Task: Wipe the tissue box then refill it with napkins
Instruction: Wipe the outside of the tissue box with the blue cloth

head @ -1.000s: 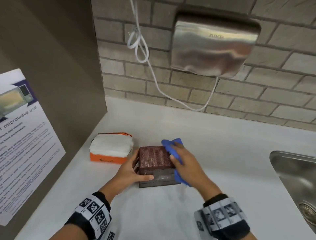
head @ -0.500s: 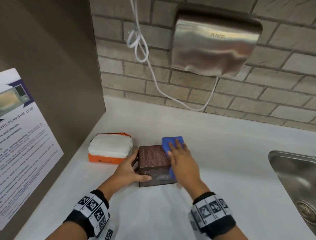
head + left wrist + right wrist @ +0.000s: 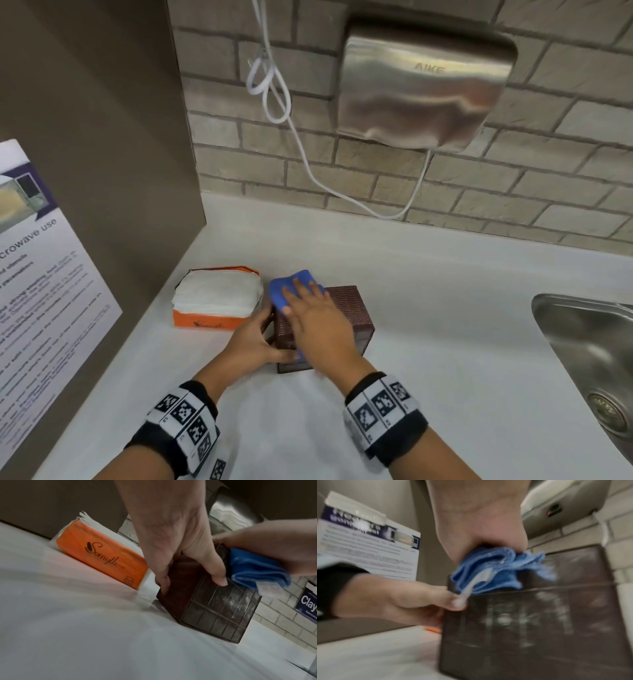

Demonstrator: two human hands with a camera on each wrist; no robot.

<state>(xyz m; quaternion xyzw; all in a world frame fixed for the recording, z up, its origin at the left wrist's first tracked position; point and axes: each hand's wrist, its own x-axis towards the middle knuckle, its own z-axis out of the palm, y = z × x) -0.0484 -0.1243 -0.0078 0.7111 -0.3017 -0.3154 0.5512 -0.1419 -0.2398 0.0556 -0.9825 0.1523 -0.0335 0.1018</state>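
My left hand [image 3: 251, 346] clamped the dark brown woven-textured tissue box [image 3: 346, 308] by its near left corner, thumb across the near face, fingers down the left side. That grip was firm on the box, which sat on the white table [image 3: 428, 342], roughly centre, near me. My right hand [image 3: 318, 318] lay flat on top of the box, fingers out straight, pressing the folded blue microfibre cloth [image 3: 287, 287] against the lid's far left part; a fold of cloth spilled over the near edge beside my left thumb [image 3: 216, 574]. So that grip was not clenched, just pressing. From the left wrist view, the box's near face showed a grid of ribs with pale smears. Just left of the box, close but apart, sat the orange pack of white napkins [image 3: 219, 301], top torn open, paper stacked high. Far right, the steel sink [image 3: 582, 342] caught the light. On the brick wall, the steel hand dryer [image 3: 424, 89] hung with its white cord [image 3: 308, 171] looping down.
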